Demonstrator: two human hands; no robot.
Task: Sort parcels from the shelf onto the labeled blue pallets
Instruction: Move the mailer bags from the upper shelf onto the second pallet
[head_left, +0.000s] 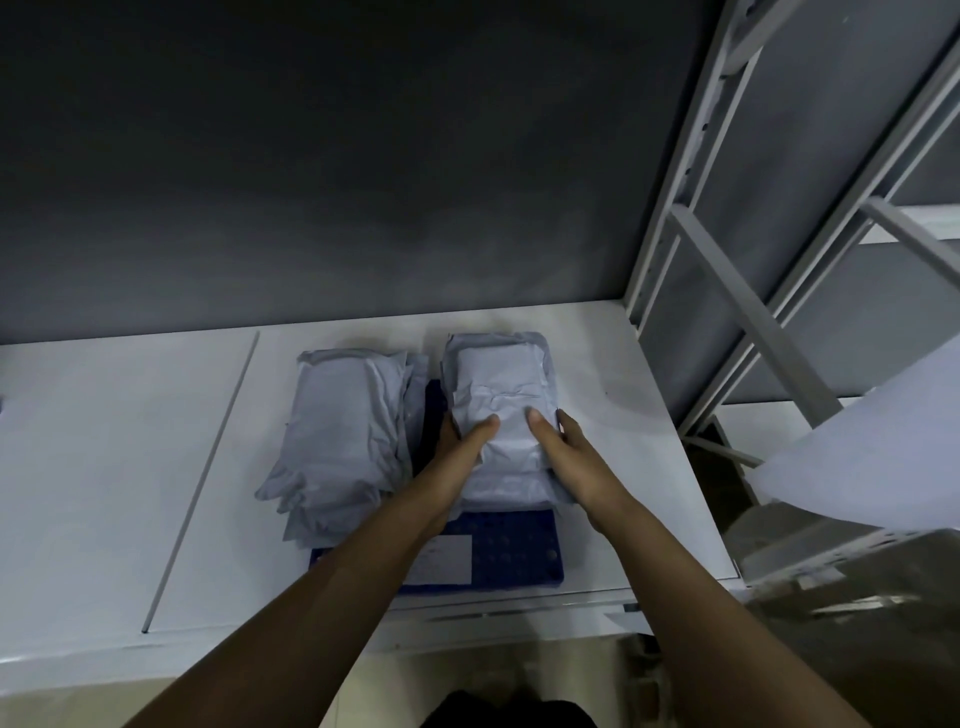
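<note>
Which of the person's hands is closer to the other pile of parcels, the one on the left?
Left. The left hand grips the left edge of the held parcel, just beside the left pile; the right hand grips the opposite edge, farther away.

Both hands on the top parcel (496, 382) of the right stack. Left hand (460, 452) grips its left edge, right hand (574, 462) grips its right edge, thumbs on top. Stack sits on blue pallet (519, 545), with a white label (452, 553) at the near edge. Second parcel stack (343, 431) just beside it, to the left. White worktop (130, 467) below. Grey shelf frame (727, 291) at right.
</note>
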